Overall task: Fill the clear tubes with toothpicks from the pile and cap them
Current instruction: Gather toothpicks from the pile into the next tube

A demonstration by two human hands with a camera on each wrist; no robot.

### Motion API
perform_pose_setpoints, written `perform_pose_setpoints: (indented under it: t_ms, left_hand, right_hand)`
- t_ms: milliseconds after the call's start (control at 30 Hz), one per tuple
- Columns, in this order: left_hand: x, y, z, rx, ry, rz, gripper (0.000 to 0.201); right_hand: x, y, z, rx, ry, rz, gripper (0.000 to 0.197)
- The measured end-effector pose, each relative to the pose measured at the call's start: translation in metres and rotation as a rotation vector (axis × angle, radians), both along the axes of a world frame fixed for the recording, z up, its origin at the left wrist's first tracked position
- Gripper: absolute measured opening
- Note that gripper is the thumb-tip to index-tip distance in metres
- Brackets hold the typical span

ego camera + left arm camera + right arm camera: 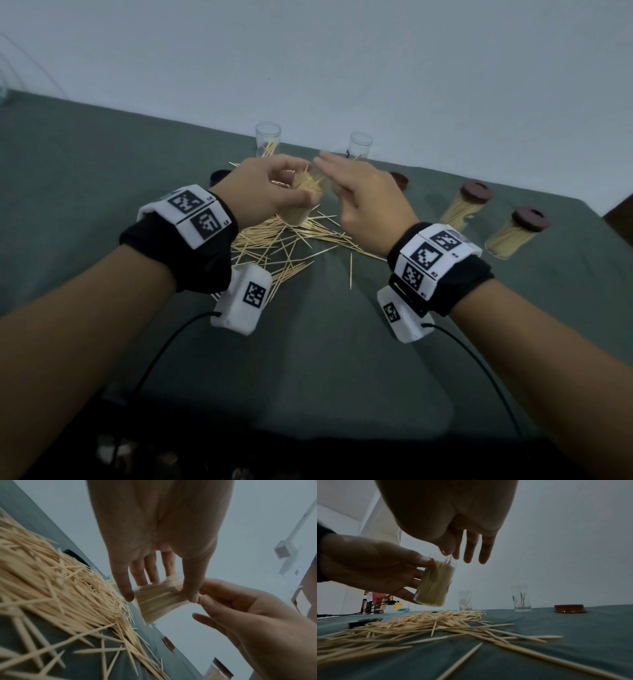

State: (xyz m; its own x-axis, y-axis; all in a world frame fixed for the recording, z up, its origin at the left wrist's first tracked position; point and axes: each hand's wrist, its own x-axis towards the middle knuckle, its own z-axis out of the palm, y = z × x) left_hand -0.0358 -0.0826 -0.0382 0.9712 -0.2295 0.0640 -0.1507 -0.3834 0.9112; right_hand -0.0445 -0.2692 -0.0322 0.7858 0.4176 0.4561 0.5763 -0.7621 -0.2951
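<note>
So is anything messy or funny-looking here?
Yes: loose toothpicks lie scattered over the green cloth, one stray apart. The left hand holds a nearly full tube tilted, uncapped.

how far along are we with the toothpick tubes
Done: two capped tubes stand full at right. In hand: left hand holds a nearly full tube, right hand at its mouth. Left: cap it, then fill two nearly empty tubes from the pile.

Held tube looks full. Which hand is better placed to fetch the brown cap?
Right. The left hand grips the packed clear plastic tube above the toothpick pile. The right hand holds no tube, and the loose round brown cap lies just beyond it on the green cloth.
</note>
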Motion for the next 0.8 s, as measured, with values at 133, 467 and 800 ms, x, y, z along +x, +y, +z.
perform_pose_setpoints:
  t_ms: [133, 467, 800]
  left_hand:
    - [0.002, 0.003, 0.0, -0.006, -0.002, 0.004, 0.055]
    - [-0.001, 0.012, 0.001, 0.002, -0.029, -0.052, 0.057]
    - [-0.008, 0.034, 0.009, 0.041, -0.112, -0.077, 0.055]
  right_hand:
    - [0.003, -0.004, 0.003, -0.187, 0.176, -0.108, 0.066]
    - [-0.003, -0.006, 0.01, -0.088, 0.069, -0.016, 0.063]
    - [-0.002, 0.017, 0.017, -0.138, 0.152, 0.006, 0.06]
